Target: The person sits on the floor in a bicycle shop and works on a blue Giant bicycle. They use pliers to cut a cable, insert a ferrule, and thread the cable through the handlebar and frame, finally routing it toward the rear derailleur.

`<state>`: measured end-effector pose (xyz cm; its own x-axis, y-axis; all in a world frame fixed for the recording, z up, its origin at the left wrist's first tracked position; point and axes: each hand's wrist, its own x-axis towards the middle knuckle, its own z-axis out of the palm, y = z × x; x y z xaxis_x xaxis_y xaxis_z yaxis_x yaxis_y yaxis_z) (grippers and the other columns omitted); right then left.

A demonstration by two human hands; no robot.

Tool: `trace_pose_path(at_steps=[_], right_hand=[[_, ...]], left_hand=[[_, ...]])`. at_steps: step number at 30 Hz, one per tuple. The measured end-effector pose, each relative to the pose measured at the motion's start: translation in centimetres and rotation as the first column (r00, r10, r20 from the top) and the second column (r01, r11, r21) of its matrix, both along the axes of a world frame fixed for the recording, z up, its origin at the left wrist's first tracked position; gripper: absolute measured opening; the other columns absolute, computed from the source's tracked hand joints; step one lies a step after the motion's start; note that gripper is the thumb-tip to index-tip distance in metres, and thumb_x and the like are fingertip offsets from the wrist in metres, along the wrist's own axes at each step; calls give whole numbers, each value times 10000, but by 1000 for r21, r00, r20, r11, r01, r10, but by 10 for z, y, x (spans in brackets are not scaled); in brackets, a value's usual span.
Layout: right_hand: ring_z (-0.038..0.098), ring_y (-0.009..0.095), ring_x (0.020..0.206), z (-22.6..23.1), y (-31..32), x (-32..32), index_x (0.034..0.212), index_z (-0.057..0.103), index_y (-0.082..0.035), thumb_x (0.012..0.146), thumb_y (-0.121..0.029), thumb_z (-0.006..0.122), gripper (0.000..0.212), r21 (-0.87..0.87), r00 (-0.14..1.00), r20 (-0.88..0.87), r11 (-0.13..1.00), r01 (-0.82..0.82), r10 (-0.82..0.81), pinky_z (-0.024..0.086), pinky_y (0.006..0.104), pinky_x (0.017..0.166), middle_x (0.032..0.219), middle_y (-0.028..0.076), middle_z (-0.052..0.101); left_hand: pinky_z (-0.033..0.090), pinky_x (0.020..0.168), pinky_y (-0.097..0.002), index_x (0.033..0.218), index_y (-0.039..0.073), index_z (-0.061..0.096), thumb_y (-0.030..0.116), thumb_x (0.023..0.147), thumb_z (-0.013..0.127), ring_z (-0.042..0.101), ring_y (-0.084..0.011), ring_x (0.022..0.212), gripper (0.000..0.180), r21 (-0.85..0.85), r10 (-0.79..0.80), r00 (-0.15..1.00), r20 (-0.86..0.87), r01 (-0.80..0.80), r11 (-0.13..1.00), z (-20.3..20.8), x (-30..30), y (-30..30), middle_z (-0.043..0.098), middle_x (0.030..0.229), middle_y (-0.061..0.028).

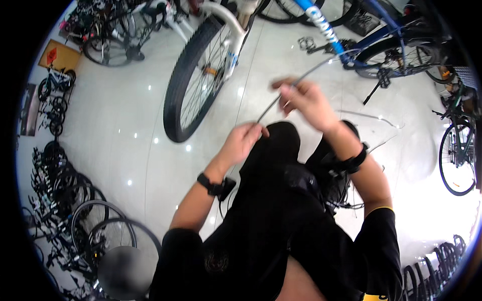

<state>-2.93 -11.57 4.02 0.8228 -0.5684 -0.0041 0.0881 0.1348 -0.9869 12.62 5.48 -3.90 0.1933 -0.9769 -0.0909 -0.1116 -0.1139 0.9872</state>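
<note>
A thin grey cable (320,65) runs slantwise across my two hands, its far part curving up to the right toward the blue bicycle frame. My left hand (241,143) is closed in a pinch on its lower end, just above my left knee. Higher and to the right, my right hand (307,104) has its fingers around the middle of the cable, slightly smeared by motion. Ahead of my hands stands a blue and white bicycle (321,25). Its front wheel (175,95), with a wide black tyre, is turned toward the left.
More loose cable (369,116) lies on the pale tiled floor (115,115) to the right. Beside my right leg is a tangle of dark thin cables (344,193). Bicycles line the left side, and a dark bicycle (457,145) stands at the right. Loose wheels (108,220) are at lower left.
</note>
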Motion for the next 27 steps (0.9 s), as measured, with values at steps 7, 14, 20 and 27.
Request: trace_pose_path(at_steps=[7,14,20,27], right_hand=[[634,155,803,-7,-7,13,994,565,15,1045,-245,434,296,73,987,146,994,-80,68,530,294,748,942,102,628],[619,148,766,24,-11,16,999,537,-3,1048,-246,421,274,23,974,204,994,-104,97,519,284,713,926,100,619],[619,155,732,41,2,27,1006,529,-6,1038,-217,451,227,-73,969,177,984,-164,175,523,282,681,895,97,622],[621,168,740,45,11,25,1017,520,-4,1037,-217,453,224,-105,965,236,990,-91,114,527,289,687,913,117,632]], left_hand=[[462,688,-272,997,-15,639,200,1030,433,549,-120,684,299,278,-35,998,-53,48,959,-59,29,105,571,697,-20],[509,780,-456,1008,30,666,126,953,387,649,-343,874,299,532,-188,714,674,-293,794,-198,54,319,666,936,-192],[328,1124,-418,1365,30,496,459,818,665,413,-311,1360,715,974,-665,731,152,2,226,-190,57,398,429,1470,-171],[489,849,-307,1277,11,553,179,977,538,591,-174,941,345,494,-306,946,-108,318,809,-57,29,160,653,1129,-105]])
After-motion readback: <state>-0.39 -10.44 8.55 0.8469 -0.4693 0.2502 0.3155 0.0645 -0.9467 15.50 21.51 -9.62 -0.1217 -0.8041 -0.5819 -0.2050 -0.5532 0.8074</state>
